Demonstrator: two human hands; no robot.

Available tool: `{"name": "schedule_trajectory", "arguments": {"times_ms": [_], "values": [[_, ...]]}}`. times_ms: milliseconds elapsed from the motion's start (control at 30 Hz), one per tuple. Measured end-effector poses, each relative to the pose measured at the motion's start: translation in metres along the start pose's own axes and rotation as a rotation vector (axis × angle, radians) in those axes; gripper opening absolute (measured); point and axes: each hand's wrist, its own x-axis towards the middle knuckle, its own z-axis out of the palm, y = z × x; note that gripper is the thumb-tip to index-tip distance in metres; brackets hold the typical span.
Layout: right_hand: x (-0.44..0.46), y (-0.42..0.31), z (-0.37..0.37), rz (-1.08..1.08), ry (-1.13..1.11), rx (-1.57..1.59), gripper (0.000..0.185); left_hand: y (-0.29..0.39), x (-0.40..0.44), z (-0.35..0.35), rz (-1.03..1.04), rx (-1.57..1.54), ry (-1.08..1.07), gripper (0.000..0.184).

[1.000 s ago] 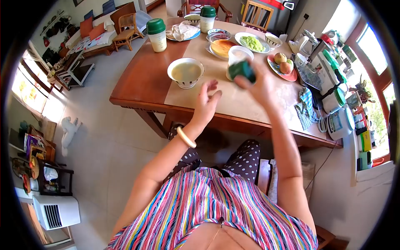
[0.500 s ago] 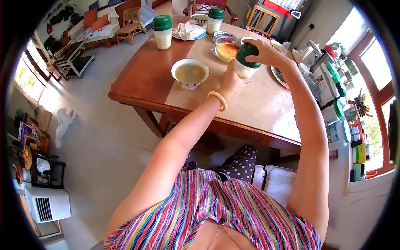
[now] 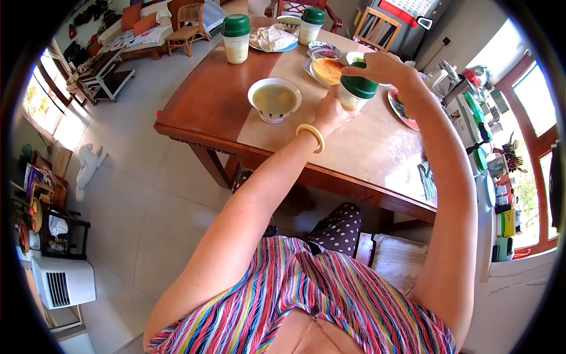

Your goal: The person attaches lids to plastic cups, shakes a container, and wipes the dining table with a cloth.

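My left hand (image 3: 333, 112), with a cream bangle at the wrist, is wrapped round the lower part of a clear jar (image 3: 350, 102) with pale contents. My right hand (image 3: 382, 68) reaches over the top of its dark green lid (image 3: 361, 88), fingers curved on the far side and top. The lid sits on the jar, which stands at the table's middle. Left of it is a footed white bowl (image 3: 275, 115) of cloudy broth with pale pieces. Just behind my hands is a glass dish (image 3: 327, 69) with orange-yellow food.
Two more green-lidded jars, one at the left (image 3: 236, 40) and another farther back (image 3: 311, 26), flank a blue plate (image 3: 290, 47) with a crumpled cloth (image 3: 273, 37). A patterned plate (image 3: 402, 110) lies under my right forearm. The wooden table (image 3: 197, 100) has chairs behind it.
The view has shifted slightly, so the table items appear a little farther right. My right hand has turned on the lid, its fingers now flatter across the top. My left hand keeps its hold.
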Motion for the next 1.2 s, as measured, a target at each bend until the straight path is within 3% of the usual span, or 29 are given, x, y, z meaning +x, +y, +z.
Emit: {"name": "schedule_trajectory", "arguments": {"times_ms": [67, 167, 200, 267, 333, 433, 533, 633, 700, 733, 767, 867, 1000, 1100, 1167, 1200], "values": [[0.000, 0.023, 0.013, -0.220, 0.156, 0.134, 0.087, -0.001, 0.000, 0.001, 0.009, -0.018, 0.005, 0.076], [-0.004, 0.029, 0.008, -0.443, 0.198, -0.026, 0.089, -0.007, 0.002, 0.004, 0.006, -0.013, -0.008, 0.077], [-0.008, 0.019, 0.001, -0.302, 0.175, 0.004, 0.085, -0.009, 0.002, 0.004, 0.005, -0.006, -0.011, 0.078], [0.002, 0.004, -0.008, -0.005, -0.089, 0.126, 0.081, -0.010, 0.003, 0.003, 0.010, 0.012, -0.017, 0.081], [0.005, 0.012, 0.003, -0.051, 0.026, 0.111, 0.076, -0.005, 0.002, 0.001, 0.002, 0.068, -0.006, 0.081], [-0.013, 0.016, 0.009, -0.468, 0.242, 0.004, 0.081, -0.003, 0.004, 0.001, -0.020, 0.026, -0.032, 0.081], [-0.015, -0.004, -0.005, -0.065, -0.059, 0.061, 0.082, -0.002, 0.002, -0.001, -0.014, -0.003, -0.059, 0.081], [0.005, 0.025, 0.025, -0.203, 0.169, 0.056, 0.083, -0.009, 0.005, 0.000, 0.029, -0.011, -0.042, 0.080], [0.003, 0.038, 0.042, -0.597, 0.456, 0.018, 0.078, -0.013, 0.007, 0.002, 0.058, -0.038, -0.040, 0.080], [0.001, 0.039, 0.037, -0.513, 0.311, 0.001, 0.078, -0.014, 0.007, 0.001, 0.070, -0.055, -0.052, 0.079], [-0.003, 0.033, 0.042, -0.427, 0.319, 0.051, 0.078, -0.014, 0.007, 0.001, 0.084, -0.072, -0.065, 0.079], [-0.015, 0.008, 0.054, -0.158, 0.420, 0.134, 0.071, -0.017, 0.004, 0.008, 0.085, -0.063, 0.004, 0.079], [-0.007, -0.017, 0.062, 0.128, 0.534, 0.139, 0.065, 0.015, -0.009, 0.010, 0.005, 0.191, 0.107, 0.081], [-0.004, -0.005, 0.064, 0.055, 0.523, 0.151, 0.066, 0.007, -0.008, 0.015, 0.036, 0.093, 0.091, 0.090], [-0.018, 0.013, 0.073, -0.063, 0.646, 0.243, 0.066, -0.011, -0.002, 0.014, 0.107, -0.083, 0.027, 0.098], [-0.030, 0.021, 0.073, -0.117, 0.687, 0.264, 0.065, -0.010, -0.011, 0.012, -0.093, -0.386, -0.024, 0.097]]}}
